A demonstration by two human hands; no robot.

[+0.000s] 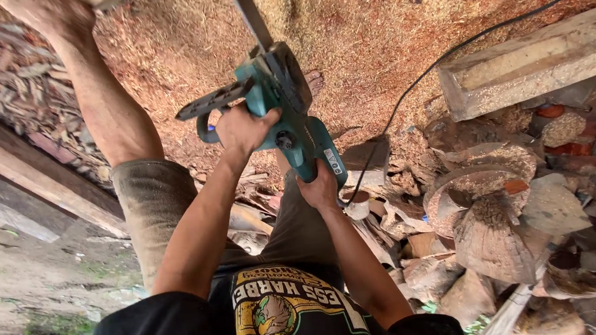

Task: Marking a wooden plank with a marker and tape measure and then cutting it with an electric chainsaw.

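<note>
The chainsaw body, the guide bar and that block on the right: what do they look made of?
Chainsaw body: teal moulded plastic, smooth and dusty, probably. Guide bar: flat grey metal, it seems. Block: pale rough-sawn wood, with sawdust on top. Left hand and right hand grip the saw's handles.

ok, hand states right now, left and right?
Left hand: closed on the front handle of the teal electric chainsaw.
Right hand: closed on the chainsaw's rear grip.

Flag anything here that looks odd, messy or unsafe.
Sawdust covers the ground, and cut wood pieces lie heaped. A bare foot rests right beside the teal chainsaw, which both the left hand and right hand grip.
</note>
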